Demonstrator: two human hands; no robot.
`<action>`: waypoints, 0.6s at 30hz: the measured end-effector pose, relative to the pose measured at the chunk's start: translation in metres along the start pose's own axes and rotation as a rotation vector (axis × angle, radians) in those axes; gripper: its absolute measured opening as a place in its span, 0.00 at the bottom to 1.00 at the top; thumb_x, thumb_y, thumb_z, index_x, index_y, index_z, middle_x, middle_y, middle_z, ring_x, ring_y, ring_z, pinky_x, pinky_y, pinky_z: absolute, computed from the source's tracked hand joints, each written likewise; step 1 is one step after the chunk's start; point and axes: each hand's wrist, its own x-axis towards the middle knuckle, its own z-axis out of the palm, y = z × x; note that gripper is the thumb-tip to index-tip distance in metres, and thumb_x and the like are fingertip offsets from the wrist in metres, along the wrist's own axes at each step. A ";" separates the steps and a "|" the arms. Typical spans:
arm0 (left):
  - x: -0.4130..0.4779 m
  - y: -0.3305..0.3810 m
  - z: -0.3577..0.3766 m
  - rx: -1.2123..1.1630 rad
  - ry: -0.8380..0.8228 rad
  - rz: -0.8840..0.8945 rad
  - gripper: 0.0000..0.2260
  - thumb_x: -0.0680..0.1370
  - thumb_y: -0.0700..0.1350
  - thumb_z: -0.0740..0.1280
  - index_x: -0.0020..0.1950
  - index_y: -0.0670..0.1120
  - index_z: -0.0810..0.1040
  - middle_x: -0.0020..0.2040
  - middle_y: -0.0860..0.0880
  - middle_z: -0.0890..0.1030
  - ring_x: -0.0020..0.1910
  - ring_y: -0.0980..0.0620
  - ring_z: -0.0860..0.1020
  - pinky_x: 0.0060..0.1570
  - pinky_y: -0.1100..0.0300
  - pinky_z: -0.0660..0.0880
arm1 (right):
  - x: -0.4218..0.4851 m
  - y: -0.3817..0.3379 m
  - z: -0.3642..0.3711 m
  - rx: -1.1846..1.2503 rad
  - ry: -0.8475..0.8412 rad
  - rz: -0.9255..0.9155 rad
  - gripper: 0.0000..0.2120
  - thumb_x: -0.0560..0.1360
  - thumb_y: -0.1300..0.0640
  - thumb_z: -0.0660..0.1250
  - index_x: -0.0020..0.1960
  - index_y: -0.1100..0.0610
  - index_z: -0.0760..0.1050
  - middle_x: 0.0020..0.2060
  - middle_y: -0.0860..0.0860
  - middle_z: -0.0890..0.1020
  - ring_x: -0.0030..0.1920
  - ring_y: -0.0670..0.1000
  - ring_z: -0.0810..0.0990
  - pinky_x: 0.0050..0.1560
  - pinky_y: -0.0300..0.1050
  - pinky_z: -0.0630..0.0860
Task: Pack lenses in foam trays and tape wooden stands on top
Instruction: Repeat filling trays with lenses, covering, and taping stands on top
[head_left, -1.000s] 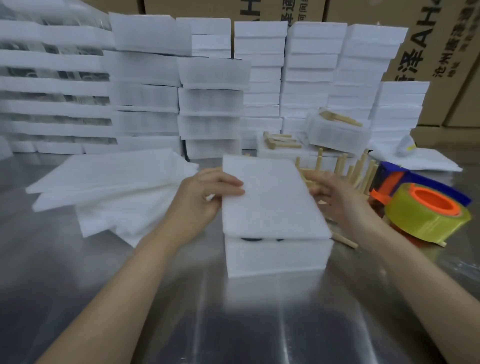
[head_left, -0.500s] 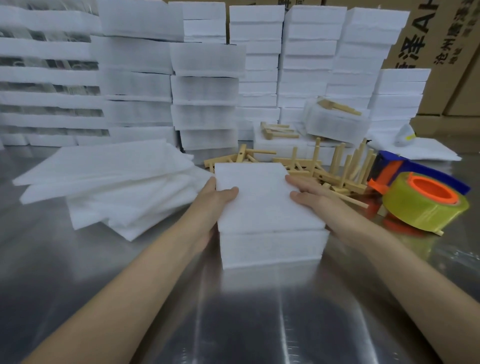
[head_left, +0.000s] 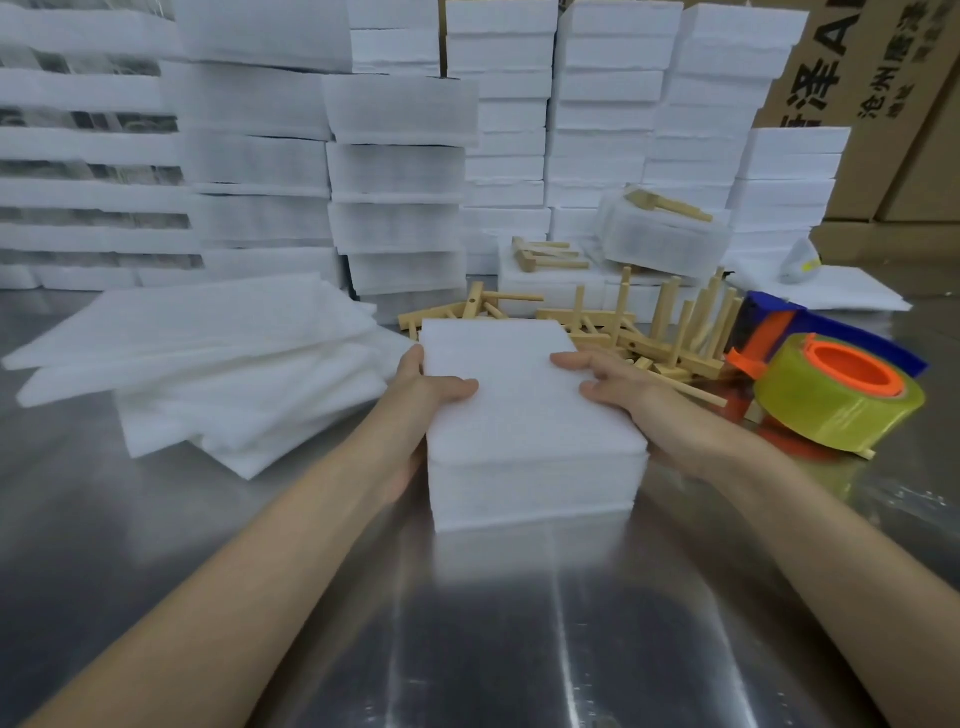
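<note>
Foam tray (head_left: 530, 483): white block at the centre of the head view, standing on the steel counter (head_left: 467, 649). A foam cover sheet (head_left: 514, 384) lies flush on top and hides the contents.
Left hand (head_left: 421, 400): at 9 o'clock of the tray. The thumb lies over the top face and the fingers run along the left wall, clasping the block.
Right hand (head_left: 618, 387): at 3 o'clock of the tray. The fingers lie fairly straight on the top face at the right edge, pressing down. Nothing is enclosed in them.
Wooden stands (head_left: 660, 332): loose pile at 1 o'clock of the tray, just beyond the right hand, resting on the counter.
Tape dispenser (head_left: 831, 389): at 3 o'clock, near the pile. It has a blue body, an orange hub and a yellowish roll.
Loose foam sheets (head_left: 208, 353): untidy pile at 9 to 10 o'clock, near the left hand but apart from it.
Finished packs (head_left: 665, 244): at 1 o'clock behind the pile, with wooden stands lying on top. Tape on them cannot be made out.
Tray stacks (head_left: 395, 171): white columns along the rear, from 10 to 1 o'clock.
Cardboard boxes (head_left: 872, 78): at 2 o'clock, behind the stacks, with printed characters.
</note>
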 end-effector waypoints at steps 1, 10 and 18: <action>0.000 0.000 0.000 0.006 0.001 -0.004 0.19 0.76 0.35 0.66 0.66 0.48 0.71 0.55 0.48 0.83 0.45 0.51 0.85 0.34 0.61 0.79 | 0.000 -0.001 0.001 -0.010 -0.008 0.001 0.16 0.82 0.60 0.54 0.65 0.48 0.70 0.57 0.32 0.65 0.51 0.29 0.67 0.37 0.21 0.69; 0.002 -0.001 0.001 0.069 0.017 0.005 0.16 0.76 0.35 0.66 0.63 0.44 0.73 0.51 0.48 0.84 0.40 0.53 0.85 0.31 0.63 0.78 | 0.001 0.010 -0.045 -0.798 0.403 -0.199 0.12 0.76 0.54 0.66 0.59 0.49 0.75 0.56 0.46 0.77 0.53 0.45 0.73 0.49 0.41 0.69; 0.004 -0.002 0.001 0.087 0.035 0.020 0.21 0.76 0.34 0.67 0.68 0.45 0.69 0.58 0.45 0.81 0.46 0.50 0.84 0.36 0.60 0.81 | 0.003 0.014 -0.049 -0.899 0.136 0.008 0.24 0.73 0.48 0.69 0.68 0.47 0.73 0.64 0.47 0.76 0.56 0.48 0.75 0.54 0.41 0.74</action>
